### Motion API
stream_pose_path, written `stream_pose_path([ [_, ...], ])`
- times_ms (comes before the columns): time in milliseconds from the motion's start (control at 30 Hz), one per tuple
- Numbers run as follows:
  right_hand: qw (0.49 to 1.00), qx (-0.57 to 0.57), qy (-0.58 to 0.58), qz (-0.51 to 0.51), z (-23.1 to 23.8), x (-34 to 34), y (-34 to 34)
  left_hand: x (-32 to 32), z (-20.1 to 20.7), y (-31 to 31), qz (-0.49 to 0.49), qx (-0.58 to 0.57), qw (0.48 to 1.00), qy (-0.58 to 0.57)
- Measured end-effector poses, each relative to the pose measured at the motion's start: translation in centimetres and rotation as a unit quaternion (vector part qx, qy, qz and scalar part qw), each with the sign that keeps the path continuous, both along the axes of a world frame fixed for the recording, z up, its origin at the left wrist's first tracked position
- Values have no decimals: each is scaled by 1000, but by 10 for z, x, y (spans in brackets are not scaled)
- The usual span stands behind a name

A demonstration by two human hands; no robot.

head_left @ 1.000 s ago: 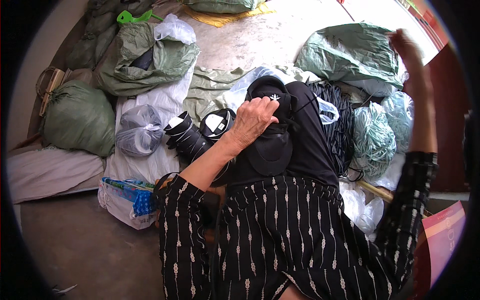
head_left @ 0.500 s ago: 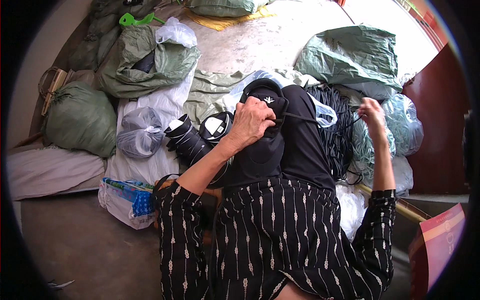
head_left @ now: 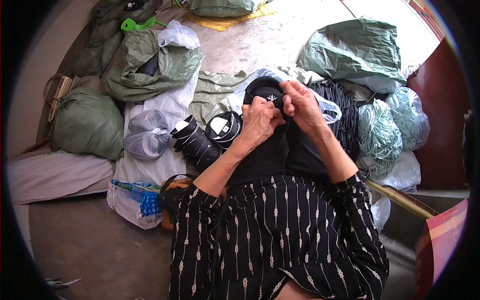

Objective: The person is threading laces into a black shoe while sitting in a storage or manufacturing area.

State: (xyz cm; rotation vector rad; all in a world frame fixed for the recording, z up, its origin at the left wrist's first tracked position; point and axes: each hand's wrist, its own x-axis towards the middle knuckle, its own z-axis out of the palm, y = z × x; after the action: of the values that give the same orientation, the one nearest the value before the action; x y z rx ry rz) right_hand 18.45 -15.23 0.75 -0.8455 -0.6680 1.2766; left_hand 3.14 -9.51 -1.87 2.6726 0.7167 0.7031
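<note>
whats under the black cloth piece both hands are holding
The black cloth piece lies over the lap; behind its top, clear plastic and dark cord show. Directly beneath is covered.

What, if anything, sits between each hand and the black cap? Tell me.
Nothing visible does. The left hand and the right hand both already pinch the black cap at its upper part, fingers directly on the fabric. The rolls of black webbing lie apart, to the left.

Daylight glare top right, fisheye rim dark
</note>
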Motion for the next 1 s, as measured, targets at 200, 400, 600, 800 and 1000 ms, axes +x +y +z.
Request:
stream_pose_path([
  [200,962,-97,-253,-26,1,48,-35,-39,26,19,-92,147,984,48],
  [400,853,-82,-477,-195,-18,78,-75,-44,46,53,-164,243,919,263],
  [600,920,-38,-365,-138,-12,31,-63,-9,47,72,-153,127,932,303],
  [800,959,-53,-278,0,-25,-3,-49,-24,37,77,-64,-328,933,138],
  [1000,995,-30,-78,56,-21,-46,-16,-10,24,52,-110,-552,815,-136],
])
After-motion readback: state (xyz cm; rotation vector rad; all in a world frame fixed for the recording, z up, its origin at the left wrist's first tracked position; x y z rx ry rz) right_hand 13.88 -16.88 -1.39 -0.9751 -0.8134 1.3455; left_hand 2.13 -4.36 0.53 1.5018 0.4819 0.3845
